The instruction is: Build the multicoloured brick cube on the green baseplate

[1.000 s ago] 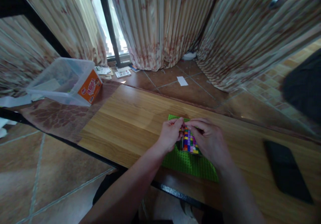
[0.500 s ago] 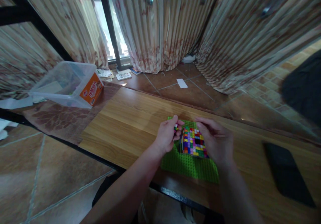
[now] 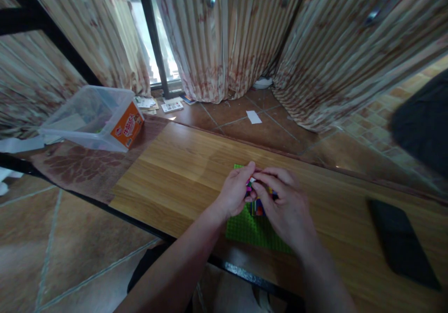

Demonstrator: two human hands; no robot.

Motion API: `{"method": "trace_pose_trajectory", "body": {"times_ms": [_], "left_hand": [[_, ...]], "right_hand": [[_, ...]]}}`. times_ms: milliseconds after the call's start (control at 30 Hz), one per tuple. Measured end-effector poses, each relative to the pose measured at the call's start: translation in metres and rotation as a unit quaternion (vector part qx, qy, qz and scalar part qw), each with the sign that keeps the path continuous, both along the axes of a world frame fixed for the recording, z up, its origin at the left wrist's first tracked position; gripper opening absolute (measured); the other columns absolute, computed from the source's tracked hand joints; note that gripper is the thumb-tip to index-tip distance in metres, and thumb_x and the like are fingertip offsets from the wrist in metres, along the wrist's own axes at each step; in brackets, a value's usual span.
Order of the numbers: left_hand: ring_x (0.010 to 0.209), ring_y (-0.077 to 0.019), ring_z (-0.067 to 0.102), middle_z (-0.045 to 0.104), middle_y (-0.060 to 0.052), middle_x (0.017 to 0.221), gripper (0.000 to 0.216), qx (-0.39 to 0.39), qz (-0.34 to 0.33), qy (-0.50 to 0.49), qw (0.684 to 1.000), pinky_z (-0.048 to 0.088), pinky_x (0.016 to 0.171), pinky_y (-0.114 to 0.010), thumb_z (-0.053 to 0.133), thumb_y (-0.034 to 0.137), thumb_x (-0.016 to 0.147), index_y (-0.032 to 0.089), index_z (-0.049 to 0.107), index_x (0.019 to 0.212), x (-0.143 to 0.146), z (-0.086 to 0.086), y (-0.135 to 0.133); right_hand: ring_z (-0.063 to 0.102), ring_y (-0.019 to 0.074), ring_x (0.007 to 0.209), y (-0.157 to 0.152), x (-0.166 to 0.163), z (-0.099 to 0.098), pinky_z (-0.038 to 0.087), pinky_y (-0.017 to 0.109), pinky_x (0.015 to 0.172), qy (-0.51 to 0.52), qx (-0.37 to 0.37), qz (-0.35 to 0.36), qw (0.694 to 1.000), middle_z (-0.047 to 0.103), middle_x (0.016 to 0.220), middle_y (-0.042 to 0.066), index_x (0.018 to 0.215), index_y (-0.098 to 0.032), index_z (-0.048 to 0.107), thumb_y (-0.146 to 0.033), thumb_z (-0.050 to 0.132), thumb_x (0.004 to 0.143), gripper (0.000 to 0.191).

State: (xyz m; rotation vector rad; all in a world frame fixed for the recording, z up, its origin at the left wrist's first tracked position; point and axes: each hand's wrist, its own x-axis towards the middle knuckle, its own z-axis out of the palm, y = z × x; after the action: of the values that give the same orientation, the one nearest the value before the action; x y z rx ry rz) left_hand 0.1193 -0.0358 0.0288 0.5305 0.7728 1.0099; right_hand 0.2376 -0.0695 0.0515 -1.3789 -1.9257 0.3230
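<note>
Small coloured building bricks (image 3: 249,187) are gathered in my left hand (image 3: 235,189), whose fingers are curled round them. My right hand (image 3: 285,203) meets it there, thumb and fingertips pinched at those same bricks. Below both hands lies a green studded baseplate (image 3: 248,231). On it stands a block built of many-coloured bricks (image 3: 258,208), mostly covered by my right hand. Which single brick the right fingertips touch cannot be made out.
A wooden board (image 3: 168,163) lies under the baseplate. To the right is a dark phone-like slab (image 3: 402,243). A clear plastic bin (image 3: 87,138) with an orange label stands at the far left. Striped curtains (image 3: 224,37) hang behind, and a white paper (image 3: 254,117) lies on the floor.
My right hand has moved left, from the right side of the brick block to the bricks in my left hand. It now covers most of the block. My left hand has barely moved.
</note>
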Motion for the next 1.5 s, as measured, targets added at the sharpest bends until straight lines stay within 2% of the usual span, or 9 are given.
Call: {"method": "trace_pose_trajectory", "body": {"times_ms": [233,367,600,800,933,1167,1333,1400,1500], "left_hand": [[0.034,-0.0033,0.038,0.048,0.005,0.048,0.040,0.000,0.001,-0.003,1.000,0.017,0.035,-0.017,0.067,0.052,0.080,0.012,0.063,0.077,0.000,-0.001,0.001],[0.035,-0.0022,0.036,0.049,0.005,0.051,0.036,0.021,-0.005,-0.029,0.999,0.016,0.035,-0.017,0.068,0.048,0.078,0.013,0.062,0.076,-0.003,-0.001,0.001],[0.037,-0.0015,0.035,0.051,0.004,0.056,0.034,0.070,-0.068,-0.013,0.995,0.013,0.037,-0.018,0.071,0.045,0.076,0.014,0.058,0.070,-0.010,0.005,-0.001],[0.038,-0.0020,0.033,0.046,0.006,0.054,0.036,0.097,-0.084,0.009,0.992,0.016,0.039,-0.019,0.072,0.046,0.075,0.015,0.056,0.067,-0.012,0.003,0.000],[0.039,-0.0025,0.032,0.043,0.007,0.051,0.039,0.114,-0.106,0.022,0.988,0.017,0.039,-0.019,0.073,0.048,0.074,0.015,0.055,0.065,-0.014,0.002,0.001],[0.039,-0.0012,0.030,0.045,0.006,0.054,0.040,0.101,-0.128,-0.020,0.986,0.015,0.038,-0.018,0.074,0.047,0.075,0.015,0.054,0.065,-0.019,0.007,-0.001],[0.039,0.0001,0.030,0.047,0.005,0.058,0.033,0.062,-0.086,-0.042,0.993,0.012,0.037,-0.017,0.075,0.039,0.075,0.013,0.056,0.068,-0.019,0.006,0.003],[0.039,0.0002,0.030,0.047,0.005,0.059,0.030,0.030,-0.063,-0.041,0.997,0.012,0.036,-0.016,0.074,0.036,0.076,0.012,0.057,0.069,-0.019,0.004,0.006],[0.040,-0.0001,0.032,0.046,0.004,0.060,0.027,-0.007,-0.029,-0.032,0.999,0.014,0.037,-0.015,0.072,0.033,0.078,0.012,0.058,0.070,-0.018,0.001,0.008]], "right_hand": [[0.061,0.0250,0.101,-0.001,0.000,-0.002,0.049,0.045,0.090,0.032,-0.006,-0.010,0.999,0.067,0.106,0.006,0.095,-0.028,0.074,-0.029,0.059,0.091,0.015],[0.063,0.0233,0.097,0.000,0.002,-0.001,0.050,0.042,0.087,0.093,-0.009,-0.056,0.994,0.068,0.102,0.005,0.090,-0.027,0.074,-0.032,0.065,0.088,0.011],[0.065,0.0211,0.087,0.002,0.007,-0.002,0.052,0.037,0.080,0.160,-0.010,-0.108,0.981,0.070,0.095,0.005,0.086,-0.025,0.073,-0.033,0.067,0.085,0.010],[0.066,0.0200,0.088,0.001,0.011,-0.001,0.052,0.036,0.080,0.136,-0.032,-0.084,0.987,0.072,0.099,0.003,0.102,-0.026,0.072,-0.034,0.068,0.085,0.020],[0.067,0.0180,0.086,-0.001,0.012,0.004,0.052,0.032,0.077,0.128,-0.052,-0.027,0.990,0.074,0.094,0.001,0.098,-0.029,0.075,-0.032,0.065,0.088,0.014],[0.069,0.0155,0.075,-0.003,0.010,0.008,0.054,0.028,0.067,0.285,-0.102,-0.016,0.953,0.075,0.082,-0.001,0.088,-0.029,0.078,-0.026,0.071,0.082,0.009],[0.064,0.0118,0.066,-0.001,0.017,0.006,0.052,0.024,0.060,0.365,-0.084,-0.075,0.924,0.071,0.075,-0.002,0.087,-0.026,0.077,-0.027,0.075,0.078,0.010],[0.063,0.0115,0.064,-0.001,0.022,0.005,0.051,0.024,0.059,0.345,-0.064,-0.102,0.931,0.069,0.074,-0.002,0.091,-0.025,0.077,-0.028,0.075,0.077,0.014],[0.067,0.0160,0.073,0.000,0.029,0.005,0.054,0.029,0.066,0.254,-0.038,-0.131,0.958,0.074,0.085,0.001,0.098,-0.024,0.076,-0.032,0.071,0.081,0.019]]}}
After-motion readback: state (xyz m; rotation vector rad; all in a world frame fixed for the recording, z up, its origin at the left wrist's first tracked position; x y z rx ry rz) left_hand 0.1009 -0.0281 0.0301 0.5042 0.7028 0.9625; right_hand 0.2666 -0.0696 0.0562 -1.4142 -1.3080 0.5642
